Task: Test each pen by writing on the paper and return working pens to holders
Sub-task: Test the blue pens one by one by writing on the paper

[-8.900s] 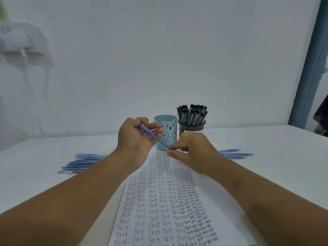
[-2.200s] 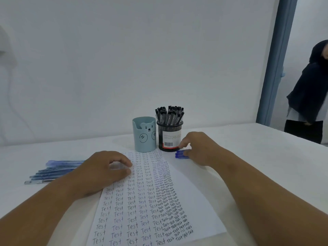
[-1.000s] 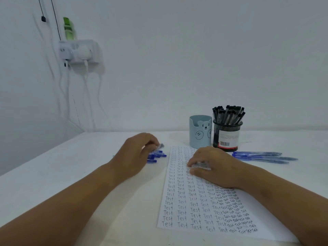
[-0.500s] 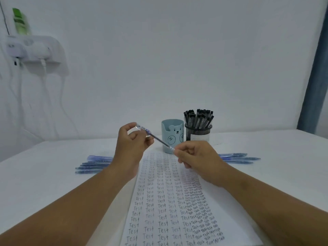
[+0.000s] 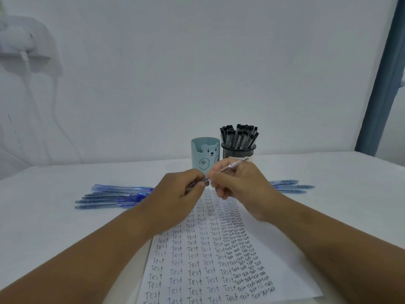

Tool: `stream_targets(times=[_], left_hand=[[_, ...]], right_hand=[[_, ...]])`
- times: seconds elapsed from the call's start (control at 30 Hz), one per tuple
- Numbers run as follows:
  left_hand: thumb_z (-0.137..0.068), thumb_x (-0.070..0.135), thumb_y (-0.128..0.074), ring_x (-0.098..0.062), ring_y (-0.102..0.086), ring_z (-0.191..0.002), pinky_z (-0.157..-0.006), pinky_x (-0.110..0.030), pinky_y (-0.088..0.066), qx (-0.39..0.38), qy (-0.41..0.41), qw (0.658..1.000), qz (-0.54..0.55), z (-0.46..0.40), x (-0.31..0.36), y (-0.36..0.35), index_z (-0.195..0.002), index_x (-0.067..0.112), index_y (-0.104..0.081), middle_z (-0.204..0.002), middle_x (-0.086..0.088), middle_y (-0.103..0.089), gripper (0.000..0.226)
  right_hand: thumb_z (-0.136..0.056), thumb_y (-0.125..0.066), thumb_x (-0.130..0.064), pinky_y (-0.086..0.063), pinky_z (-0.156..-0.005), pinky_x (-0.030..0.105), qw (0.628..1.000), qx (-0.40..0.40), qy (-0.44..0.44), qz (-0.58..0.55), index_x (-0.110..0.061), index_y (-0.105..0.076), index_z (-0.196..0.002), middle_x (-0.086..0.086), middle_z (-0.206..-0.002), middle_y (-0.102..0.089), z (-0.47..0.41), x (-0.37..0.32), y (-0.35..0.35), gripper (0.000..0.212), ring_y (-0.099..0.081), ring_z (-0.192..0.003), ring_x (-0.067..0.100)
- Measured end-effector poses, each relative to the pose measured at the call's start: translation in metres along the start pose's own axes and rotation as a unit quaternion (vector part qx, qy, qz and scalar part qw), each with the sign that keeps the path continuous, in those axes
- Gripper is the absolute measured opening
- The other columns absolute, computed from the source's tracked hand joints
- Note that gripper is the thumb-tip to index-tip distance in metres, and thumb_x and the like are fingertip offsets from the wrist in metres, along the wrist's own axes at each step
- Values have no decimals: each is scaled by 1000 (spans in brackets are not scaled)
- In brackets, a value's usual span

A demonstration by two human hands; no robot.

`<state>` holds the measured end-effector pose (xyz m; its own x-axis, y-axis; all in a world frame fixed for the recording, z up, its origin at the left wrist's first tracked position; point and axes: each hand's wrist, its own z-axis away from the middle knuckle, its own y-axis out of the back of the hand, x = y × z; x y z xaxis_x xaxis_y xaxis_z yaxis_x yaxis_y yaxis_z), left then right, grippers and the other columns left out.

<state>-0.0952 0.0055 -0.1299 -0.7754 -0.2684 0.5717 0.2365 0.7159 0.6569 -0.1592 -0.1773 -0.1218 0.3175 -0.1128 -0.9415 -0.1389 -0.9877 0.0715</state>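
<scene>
My right hand (image 5: 241, 187) grips a clear-barrelled blue pen (image 5: 235, 164) that slants up to the right, above the top of the paper (image 5: 208, 260). My left hand (image 5: 175, 198) pinches the pen's lower end, fingertip to fingertip with the right. What the left fingers hold there is too small to make out. The paper is covered in rows of "Test". Behind the hands stand a light blue bear holder (image 5: 205, 155) and a black mesh holder (image 5: 237, 150) full of black-capped pens.
Several blue pens (image 5: 114, 196) lie in a row left of the paper. A few more blue pens (image 5: 289, 186) lie to its right. The white table (image 5: 339, 205) meets a white wall; a socket shelf (image 5: 17, 44) hangs upper left, a blue door frame (image 5: 381, 84) stands right.
The pen slanted down from my left hand to my right; now it lies in my right hand, slanting up to the right. The hands have drawn together.
</scene>
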Motion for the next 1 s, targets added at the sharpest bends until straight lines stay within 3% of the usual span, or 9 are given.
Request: stream_targets(times=[0.17,0.37,0.5,0.57,0.63,0.7,0.8,0.93,1.0], left_hand=[[-106,28,-43,-8,-42,-51,-51,-20,-35,-12,-33,998,-53,1,-1,-7,-95,25,-59,-61,6,-54,20],[-104,45,-42,-7,-36,-49,-51,-20,-33,-52,-14,998,-38,1,-3,-6,-107,39,-56,-55,7,-48,16],[-86,76,-44,-4,-40,-45,-51,-19,-32,-91,37,990,-102,3,-3,6,-122,46,-47,-54,7,-44,47],[-75,84,-50,2,-49,-58,-61,-19,-37,-105,62,973,-196,5,-3,16,-128,47,-50,-62,12,-44,64],[-71,85,-57,1,-52,-75,-71,-22,-40,-116,95,961,-233,6,-4,22,-129,43,-58,-71,17,-45,72],[-69,83,-60,1,-48,-69,-65,-20,-37,-124,121,961,-216,8,-5,25,-126,42,-62,-71,18,-44,70],[-66,83,-61,2,-43,-59,-57,-18,-31,-130,134,962,-201,9,-4,26,-122,43,-63,-69,17,-43,69],[-66,81,-63,0,-43,-61,-57,-20,-31,-131,152,958,-204,8,-4,26,-119,41,-63,-72,17,-43,66],[-67,80,-64,0,-42,-61,-57,-20,-30,-131,158,958,-202,8,-5,25,-117,40,-63,-72,17,-42,64]], right_hand=[[-94,-68,-9,-46,-57,30,1000,-24,8,16,1,-67,-86,9,-69,-64,0,1,-4,13,-55,-59,19],[-93,-63,-1,-43,-53,29,1000,-11,-6,-10,-6,-63,-71,12,-63,-59,-1,0,1,22,-51,-54,20],[-92,-56,-1,-40,-50,30,991,98,-25,-82,-7,-60,-72,12,-59,-57,-6,-4,16,21,-46,-50,22],[-94,-53,-8,-41,-50,28,985,134,-42,-95,-2,-66,-86,16,-67,-65,-7,-4,26,16,-50,-50,24],[-94,-55,-9,-43,-48,27,985,136,-76,-78,1,-69,-92,18,-74,-69,-7,0,33,17,-54,-51,24],[-90,-61,-4,-39,-46,26,986,124,-103,-38,-1,-66,-82,15,-69,-62,-9,7,35,10,-50,-51,21],[-86,-61,3,-28,-46,25,989,102,-109,20,-7,-58,-74,9,-62,-48,-12,15,36,16,-42,-49,17],[-85,-64,-1,-29,-46,24,989,83,-102,65,-4,-67,-76,15,-68,-61,-15,16,37,9,-45,-50,18],[-81,-64,3,-29,-44,21,987,82,-100,99,-6,-65,-71,12,-61,-57,-17,17,38,14,-41,-49,17]])
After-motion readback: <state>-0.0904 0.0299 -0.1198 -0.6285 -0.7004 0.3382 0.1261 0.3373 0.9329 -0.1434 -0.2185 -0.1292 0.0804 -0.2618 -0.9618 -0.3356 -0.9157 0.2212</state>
